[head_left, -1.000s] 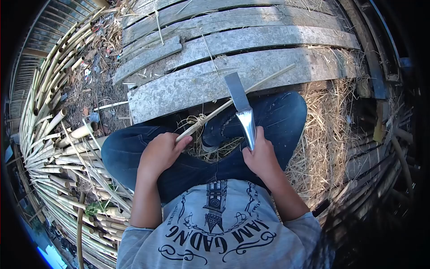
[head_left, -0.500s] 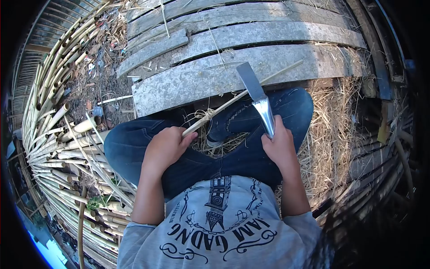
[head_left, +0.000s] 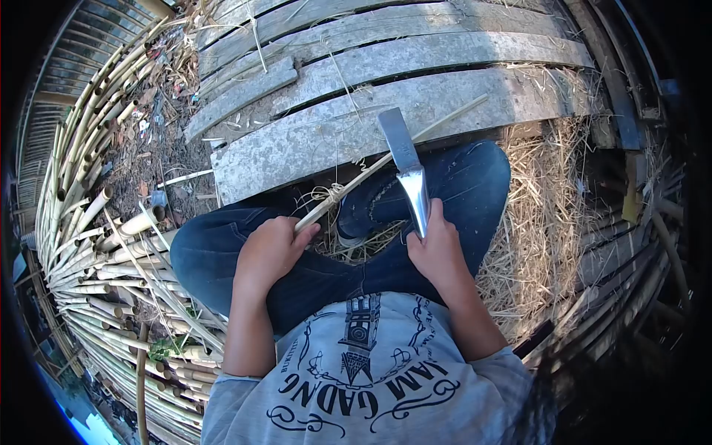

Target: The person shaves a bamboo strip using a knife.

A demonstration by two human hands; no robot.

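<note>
My left hand [head_left: 271,251] is closed around the near end of a thin bamboo strip [head_left: 368,172]. The strip slants up and right over my lap, its far end above the wooden planks. Thin curled shavings [head_left: 326,194] cling to it a little beyond my fingers. In my right hand [head_left: 437,251] is a broad-bladed knife [head_left: 401,141] with a squared tip and a shiny metal handle, pointing away from me. Its blade overlaps the strip in view; whether they touch I cannot tell. My fingers hide the handle's lower part.
Weathered wooden planks [head_left: 297,152] lie in front of my crossed legs, with dark gaps between them. A large pile of cut bamboo poles [head_left: 111,297] fills the left side. Straw-like shavings [head_left: 545,222] cover the ground at right. A loose short board [head_left: 241,100] lies at upper left.
My right hand and the knife have moved left and slightly down, nearer the left hand. The left hand still grips the bamboo strip. The view has shifted slightly.
</note>
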